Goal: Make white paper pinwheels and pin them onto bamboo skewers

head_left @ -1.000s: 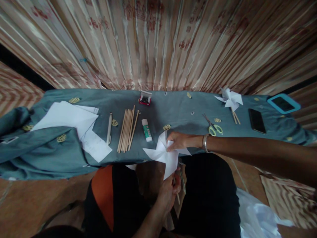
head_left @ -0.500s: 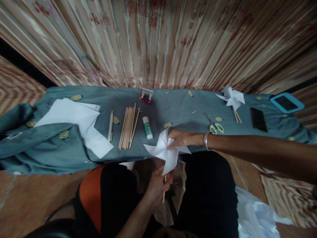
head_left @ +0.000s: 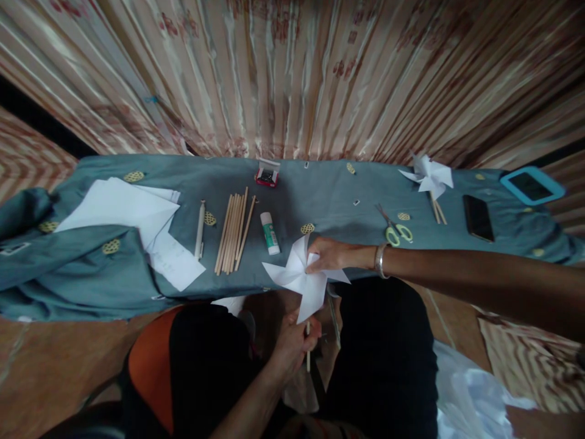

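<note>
A white paper pinwheel point(head_left: 297, 277) is held above my lap at the near edge of the cloth-covered table. Its wooden stick point(head_left: 308, 361) runs down from behind the blades, and my left hand point(head_left: 295, 341) is closed round it. My right hand point(head_left: 326, 255) pinches the pinwheel near its centre from the right, thumb on the front; the other fingers are partly hidden by a blade. Just beyond the blades lies a green and white glue stick point(head_left: 270, 233). Left of that rest several loose wooden sticks point(head_left: 233, 235) side by side.
On the table point(head_left: 329, 201) are a small red open box point(head_left: 267, 175), a pen point(head_left: 200, 228), white paper sheets point(head_left: 121, 207), scissors point(head_left: 393, 228), another white pinwheel point(head_left: 429, 175), a dark phone point(head_left: 478, 217) and a blue-framed tablet point(head_left: 532, 185). A curtain point(head_left: 292, 79) hangs behind.
Both hands keep their hold on the pinwheel. The lower end of its stick has swung slightly right with my left hand. The whole view has shifted a little.
</note>
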{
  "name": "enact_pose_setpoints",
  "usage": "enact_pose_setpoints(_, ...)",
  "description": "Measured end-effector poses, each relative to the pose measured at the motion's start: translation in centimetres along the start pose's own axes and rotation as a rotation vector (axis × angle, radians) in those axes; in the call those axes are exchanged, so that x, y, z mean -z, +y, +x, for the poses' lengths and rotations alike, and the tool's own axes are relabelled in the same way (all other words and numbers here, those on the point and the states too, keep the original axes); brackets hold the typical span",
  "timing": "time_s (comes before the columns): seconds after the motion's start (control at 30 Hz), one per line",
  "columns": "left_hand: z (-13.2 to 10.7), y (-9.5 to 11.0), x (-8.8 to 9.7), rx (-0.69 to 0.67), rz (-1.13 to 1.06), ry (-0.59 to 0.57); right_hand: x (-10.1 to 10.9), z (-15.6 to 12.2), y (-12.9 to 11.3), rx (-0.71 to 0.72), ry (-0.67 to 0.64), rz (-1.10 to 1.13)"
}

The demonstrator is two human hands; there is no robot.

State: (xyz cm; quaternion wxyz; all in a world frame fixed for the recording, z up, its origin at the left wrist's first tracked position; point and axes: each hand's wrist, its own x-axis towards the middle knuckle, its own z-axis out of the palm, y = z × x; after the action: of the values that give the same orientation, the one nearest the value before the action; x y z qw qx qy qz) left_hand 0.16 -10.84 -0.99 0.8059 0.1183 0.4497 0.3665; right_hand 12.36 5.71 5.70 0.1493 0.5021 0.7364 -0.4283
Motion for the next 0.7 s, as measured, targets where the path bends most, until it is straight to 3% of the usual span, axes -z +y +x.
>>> enact_pose_setpoints(0.17,0.0,-0.5,-1.3,-0.021,-0.012,0.082,-0.2,0.2,0.1,-0.002,-0.001,-0.024)
enact_pose_setpoints(0.53,0.5,-1.9,-3.3,-0.125,-0.134,0.097,0.0,0.2,-0.6,-0.046,0.001,-0.014)
enact_pose_setpoints(0.7,0.7,-1.9,-4.2,-0.094,-0.233,0.105,0.1,0.2,-0.6,-0.065,-0.016,-0.039)
